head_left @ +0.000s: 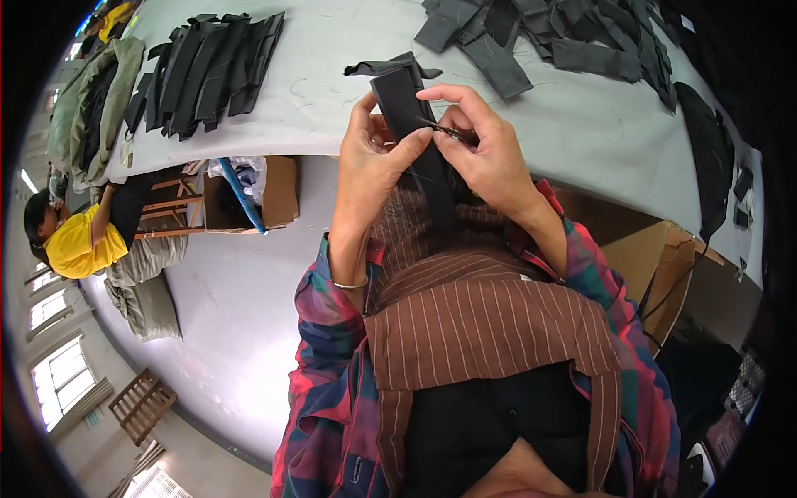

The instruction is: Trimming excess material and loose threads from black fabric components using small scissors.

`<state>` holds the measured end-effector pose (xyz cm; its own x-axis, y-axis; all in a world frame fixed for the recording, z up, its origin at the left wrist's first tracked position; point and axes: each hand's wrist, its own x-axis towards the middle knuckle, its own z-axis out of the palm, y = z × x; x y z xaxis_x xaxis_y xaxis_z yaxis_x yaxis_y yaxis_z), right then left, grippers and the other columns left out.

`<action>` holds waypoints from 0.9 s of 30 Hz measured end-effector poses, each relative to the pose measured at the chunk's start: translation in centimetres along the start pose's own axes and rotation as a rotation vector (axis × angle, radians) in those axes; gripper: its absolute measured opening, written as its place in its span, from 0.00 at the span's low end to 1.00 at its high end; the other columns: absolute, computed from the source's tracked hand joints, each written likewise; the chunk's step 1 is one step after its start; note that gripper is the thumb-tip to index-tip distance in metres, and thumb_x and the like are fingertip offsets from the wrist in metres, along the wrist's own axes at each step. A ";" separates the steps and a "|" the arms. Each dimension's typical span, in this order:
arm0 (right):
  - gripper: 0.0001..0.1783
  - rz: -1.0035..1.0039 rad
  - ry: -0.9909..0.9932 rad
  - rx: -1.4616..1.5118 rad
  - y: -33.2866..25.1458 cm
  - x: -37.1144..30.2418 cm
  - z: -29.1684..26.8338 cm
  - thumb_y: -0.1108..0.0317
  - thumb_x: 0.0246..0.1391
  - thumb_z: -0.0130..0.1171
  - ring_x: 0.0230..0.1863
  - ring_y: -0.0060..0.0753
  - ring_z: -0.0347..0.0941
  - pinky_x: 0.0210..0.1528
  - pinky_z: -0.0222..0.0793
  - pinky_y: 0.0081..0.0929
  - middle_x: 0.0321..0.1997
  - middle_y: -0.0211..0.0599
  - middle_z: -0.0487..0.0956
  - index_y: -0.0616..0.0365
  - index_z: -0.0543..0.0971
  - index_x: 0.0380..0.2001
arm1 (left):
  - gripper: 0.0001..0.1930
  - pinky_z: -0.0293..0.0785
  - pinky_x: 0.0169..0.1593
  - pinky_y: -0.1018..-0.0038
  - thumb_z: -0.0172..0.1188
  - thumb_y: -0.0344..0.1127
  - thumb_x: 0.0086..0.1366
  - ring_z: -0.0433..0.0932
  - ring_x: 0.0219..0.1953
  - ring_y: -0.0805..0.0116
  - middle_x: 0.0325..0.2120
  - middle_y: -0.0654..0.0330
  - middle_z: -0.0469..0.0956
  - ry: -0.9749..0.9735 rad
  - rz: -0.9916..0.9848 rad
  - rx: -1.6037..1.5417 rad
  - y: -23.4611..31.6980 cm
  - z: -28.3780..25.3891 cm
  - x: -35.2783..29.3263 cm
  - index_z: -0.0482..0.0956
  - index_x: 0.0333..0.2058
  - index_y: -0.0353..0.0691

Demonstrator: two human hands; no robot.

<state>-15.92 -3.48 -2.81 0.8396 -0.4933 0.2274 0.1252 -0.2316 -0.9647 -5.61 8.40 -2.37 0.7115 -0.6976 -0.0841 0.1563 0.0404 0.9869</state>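
Upright over the table's near edge, a folded black fabric strip [396,101] hangs down toward my apron. My left hand [369,158] is closed on its side, thumb in front and fingers behind. A slim pair of dark thread snips [447,130] sits in my right hand [486,149], its points against the strip near my left thumb. My right index finger reaches out to the strip's edge. The handles are partly covered by my fingers. Just behind the strip, another dark fabric piece [365,69] lies on the white-covered table [332,41].
A row of black strips [207,75] lies at the left, and a loose heap of them [573,50] at the far right. Below the table stand cardboard boxes [282,192]. A person in yellow [79,245] sits at the left. A black cable [677,270] hangs at the right.
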 end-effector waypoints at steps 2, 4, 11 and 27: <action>0.25 0.013 0.015 -0.038 0.2 0.0 -0.1 0.84 0.46 0.55 0.22 0.23 0.61 0.28 0.61 0.22 0.20 0.29 0.63 0.51 0.73 0.49 | 0.36 0.76 0.39 0.78 0.67 0.29 0.56 0.76 0.37 0.72 0.38 0.55 0.72 0.021 -0.003 -0.006 0.3 0.5 -0.1 0.58 0.59 0.27; 0.25 -0.006 0.032 -0.042 0.4 0.0 0.2 0.83 0.46 0.55 0.23 0.24 0.63 0.29 0.63 0.23 0.20 0.30 0.65 0.51 0.73 0.49 | 0.35 0.76 0.39 0.78 0.66 0.28 0.56 0.76 0.37 0.72 0.37 0.55 0.73 0.048 -0.007 -0.010 0.5 1.1 -0.1 0.57 0.59 0.26; 0.23 -0.025 0.062 -0.096 1.2 -0.1 0.4 0.82 0.47 0.57 0.25 0.27 0.70 0.32 0.68 0.26 0.22 0.34 0.71 0.51 0.74 0.48 | 0.22 0.77 0.39 0.77 0.60 0.21 0.56 0.78 0.36 0.71 0.36 0.54 0.75 0.088 -0.027 -0.071 0.7 0.7 0.7 0.63 0.49 0.29; 0.09 -0.069 -0.074 -0.664 2.0 -1.1 -6.2 0.59 0.51 0.61 0.29 0.40 0.74 0.32 0.68 0.34 0.28 0.32 0.81 0.50 0.83 0.32 | 0.22 0.77 0.50 0.70 0.57 0.20 0.58 0.79 0.44 0.63 0.44 0.48 0.75 -0.059 -0.134 -0.116 -1.7 0.8 2.4 0.61 0.50 0.29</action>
<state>-19.84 -8.61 -4.11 0.8782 -0.4061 0.2529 -0.1524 -0.7385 -0.6568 -4.66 6.09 -4.17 0.6383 -0.7428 -0.2023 0.3272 0.0239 0.9447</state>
